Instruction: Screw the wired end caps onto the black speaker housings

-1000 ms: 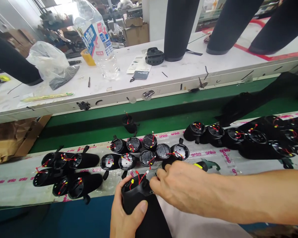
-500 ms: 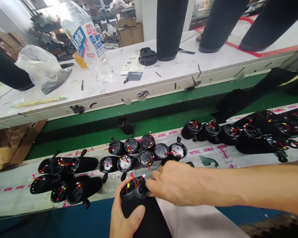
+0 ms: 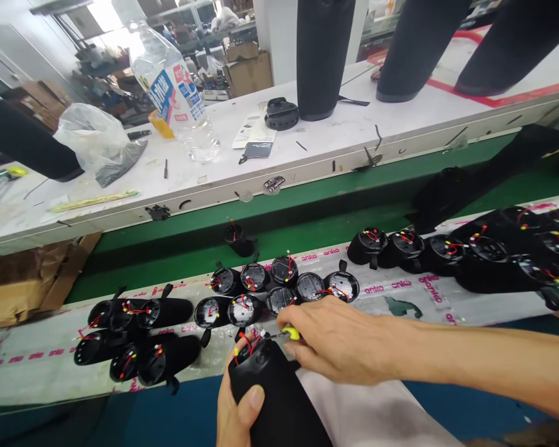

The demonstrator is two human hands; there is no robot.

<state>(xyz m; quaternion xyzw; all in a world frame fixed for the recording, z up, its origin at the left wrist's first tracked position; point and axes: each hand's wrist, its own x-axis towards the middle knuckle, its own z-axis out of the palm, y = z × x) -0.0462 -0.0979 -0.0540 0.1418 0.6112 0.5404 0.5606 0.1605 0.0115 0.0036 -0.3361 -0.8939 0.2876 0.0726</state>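
My left hand [image 3: 236,413] is wrapped round a black fabric-covered cylinder [image 3: 286,397], probably a speaker body, tilted with its open end facing away and up. Red wires [image 3: 248,346] with a yellow and a white connector stick out of that end. In my right hand [image 3: 338,341] is a yellow-handled tool [image 3: 290,333], pinched between thumb and fingers. Its thin metal tip points left at the rim of the cylinder; whether it touches is unclear, and most of the handle is hidden by the hand.
Several similar black cylinders with red wires [image 3: 243,310] lie and stand on the plastic-wrapped surface [image 3: 32,379] ahead. Behind it a white shelf [image 3: 186,177] bears a clear bottle [image 3: 181,99], a plastic bag [image 3: 95,139], a round black part [image 3: 282,113] and large black cylinders [image 3: 323,62].
My right hand has drawn back slightly from the cylinder's rim, bringing the yellow-handled tool into sight. The cylinder has turned a little in my left hand. The whole view has shifted slightly.
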